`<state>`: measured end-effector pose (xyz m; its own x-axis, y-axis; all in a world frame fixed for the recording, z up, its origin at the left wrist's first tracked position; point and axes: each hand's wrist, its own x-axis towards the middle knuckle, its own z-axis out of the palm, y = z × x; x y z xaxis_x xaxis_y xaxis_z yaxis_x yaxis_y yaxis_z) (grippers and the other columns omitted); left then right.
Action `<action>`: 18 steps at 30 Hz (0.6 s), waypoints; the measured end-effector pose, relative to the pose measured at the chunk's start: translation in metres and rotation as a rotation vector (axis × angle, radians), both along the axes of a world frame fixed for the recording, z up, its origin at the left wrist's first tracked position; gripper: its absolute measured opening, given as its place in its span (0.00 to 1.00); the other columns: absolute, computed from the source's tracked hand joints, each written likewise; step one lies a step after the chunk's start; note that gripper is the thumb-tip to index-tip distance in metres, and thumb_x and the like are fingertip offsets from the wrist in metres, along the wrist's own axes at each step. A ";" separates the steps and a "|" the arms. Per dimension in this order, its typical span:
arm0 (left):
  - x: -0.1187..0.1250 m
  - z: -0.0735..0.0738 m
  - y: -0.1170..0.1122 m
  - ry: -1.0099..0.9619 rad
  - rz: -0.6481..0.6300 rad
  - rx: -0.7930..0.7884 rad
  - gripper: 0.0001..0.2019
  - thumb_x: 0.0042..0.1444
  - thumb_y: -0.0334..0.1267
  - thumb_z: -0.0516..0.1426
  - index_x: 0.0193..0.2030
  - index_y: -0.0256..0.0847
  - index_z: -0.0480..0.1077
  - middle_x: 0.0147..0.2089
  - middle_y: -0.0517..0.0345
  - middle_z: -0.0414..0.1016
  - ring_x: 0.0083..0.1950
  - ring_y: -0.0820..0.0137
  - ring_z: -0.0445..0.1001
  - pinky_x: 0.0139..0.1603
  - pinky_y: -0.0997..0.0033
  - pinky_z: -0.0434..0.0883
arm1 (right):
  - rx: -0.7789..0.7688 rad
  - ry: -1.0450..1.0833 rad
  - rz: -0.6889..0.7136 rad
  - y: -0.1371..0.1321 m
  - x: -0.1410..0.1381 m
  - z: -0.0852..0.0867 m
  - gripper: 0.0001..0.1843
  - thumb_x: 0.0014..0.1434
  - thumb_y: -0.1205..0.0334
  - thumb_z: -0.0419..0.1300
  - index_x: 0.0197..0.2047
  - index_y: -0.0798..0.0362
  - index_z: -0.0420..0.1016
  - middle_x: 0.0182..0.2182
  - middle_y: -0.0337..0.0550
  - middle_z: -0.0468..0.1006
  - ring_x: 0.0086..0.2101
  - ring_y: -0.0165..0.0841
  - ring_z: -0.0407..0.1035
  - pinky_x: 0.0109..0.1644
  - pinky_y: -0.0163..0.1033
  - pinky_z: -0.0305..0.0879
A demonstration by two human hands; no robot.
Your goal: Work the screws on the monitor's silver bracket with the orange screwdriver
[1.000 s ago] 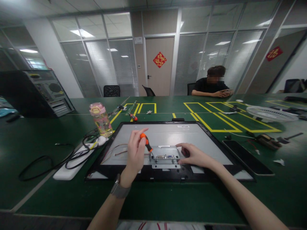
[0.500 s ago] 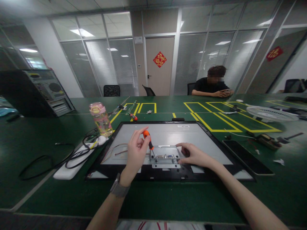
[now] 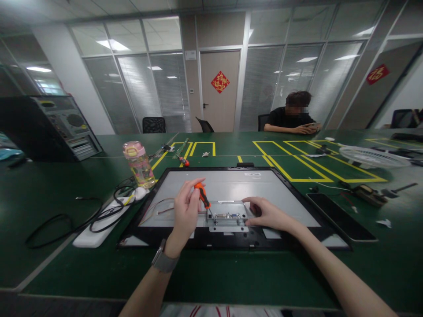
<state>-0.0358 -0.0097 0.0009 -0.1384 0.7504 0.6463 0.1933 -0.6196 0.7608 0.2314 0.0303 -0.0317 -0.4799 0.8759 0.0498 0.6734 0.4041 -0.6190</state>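
My left hand (image 3: 187,206) is closed round the orange-and-black handle of a screwdriver (image 3: 202,195). The shaft slants down to the right, its tip at the left part of a metal bracket (image 3: 228,208) with video ports along its front. Gripping the bracket's right edge between thumb and fingers is my right hand (image 3: 264,212). Beneath both hands lies a display panel (image 3: 271,187), grey-backed with a black frame, flat on the table. Thin wires (image 3: 161,210) run from the bracket's left side, partly hidden by my left hand. Whether the tip sits in a screw is too small to tell.
A white power strip (image 3: 95,229) with black cables and a pink-lidded bottle (image 3: 140,165) stand left. A computer case (image 3: 49,127) is farther left. To the right lie a black phone-like slab (image 3: 340,215) and a multimeter (image 3: 368,193). Across the table sits a person (image 3: 291,116).
The screwdriver's handle has tipped slightly left and down, and my left hand has shifted with it. My right hand stays on the bracket.
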 end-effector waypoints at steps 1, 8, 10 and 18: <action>0.000 0.000 0.000 0.004 0.023 0.019 0.13 0.64 0.40 0.51 0.48 0.42 0.74 0.43 0.56 0.69 0.22 0.82 0.63 0.20 0.80 0.63 | 0.005 0.001 0.003 0.000 0.000 0.000 0.34 0.47 0.53 0.70 0.55 0.57 0.71 0.28 0.37 0.69 0.31 0.35 0.65 0.36 0.38 0.60; 0.000 0.001 0.002 0.029 0.069 0.037 0.11 0.63 0.40 0.54 0.47 0.42 0.75 0.41 0.57 0.66 0.27 0.79 0.65 0.24 0.80 0.64 | 0.017 0.004 0.005 0.001 0.001 -0.001 0.34 0.47 0.53 0.70 0.55 0.57 0.71 0.28 0.38 0.70 0.31 0.35 0.65 0.35 0.38 0.61; 0.000 0.000 0.001 0.015 0.054 0.014 0.13 0.65 0.40 0.51 0.50 0.41 0.74 0.42 0.56 0.67 0.23 0.81 0.61 0.20 0.81 0.60 | 0.019 0.002 0.008 0.001 0.001 -0.001 0.34 0.47 0.53 0.70 0.55 0.57 0.71 0.28 0.38 0.70 0.31 0.35 0.65 0.35 0.38 0.61; 0.000 0.000 0.002 0.064 0.117 0.063 0.10 0.61 0.41 0.58 0.46 0.43 0.76 0.39 0.58 0.65 0.31 0.77 0.66 0.30 0.78 0.68 | 0.023 0.005 0.008 0.002 0.002 -0.004 0.33 0.47 0.54 0.70 0.55 0.58 0.71 0.29 0.38 0.70 0.31 0.35 0.66 0.36 0.38 0.61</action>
